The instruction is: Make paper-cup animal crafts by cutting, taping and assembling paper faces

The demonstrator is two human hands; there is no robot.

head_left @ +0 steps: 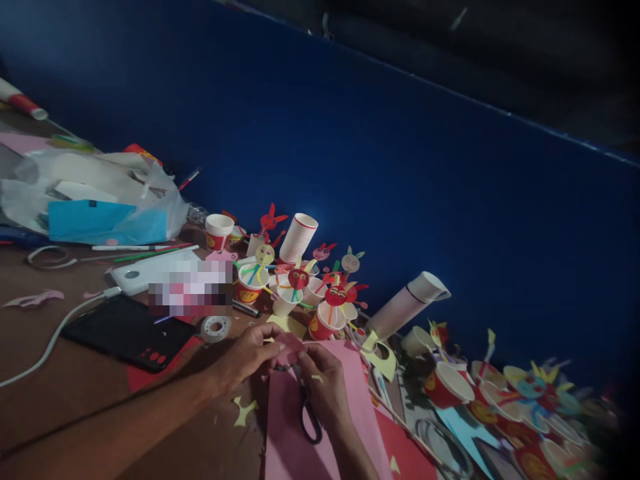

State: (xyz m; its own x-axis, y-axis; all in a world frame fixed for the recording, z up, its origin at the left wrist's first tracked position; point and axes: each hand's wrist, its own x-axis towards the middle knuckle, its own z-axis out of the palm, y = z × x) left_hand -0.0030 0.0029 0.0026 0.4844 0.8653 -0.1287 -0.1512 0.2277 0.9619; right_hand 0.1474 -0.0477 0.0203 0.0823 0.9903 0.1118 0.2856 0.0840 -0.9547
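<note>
My left hand (253,353) pinches a small piece of pink paper (290,348) between its thumb and fingers. On the other side, my right hand (325,383) is closed around dark-handled scissors (311,427), its fingertips at the paper's right edge. One handle loop hangs below the palm, and most of the blades are hidden behind the fingers and paper. Beneath both hands lies a large pink paper sheet (285,433). Yellow paper scraps (245,411) are scattered beside it. Just left of my left wrist sits a roll of clear tape (216,328).
Behind my hands stand paper cups (327,323) with paper-face figures, a stack of cups (299,238) and a white flask (410,303). More decorated cups (450,385) crowd the right. A black phone-shaped object (130,333), white power bank (150,270) and plastic bag (173,207) lie left. A blue partition (310,120) rises behind.
</note>
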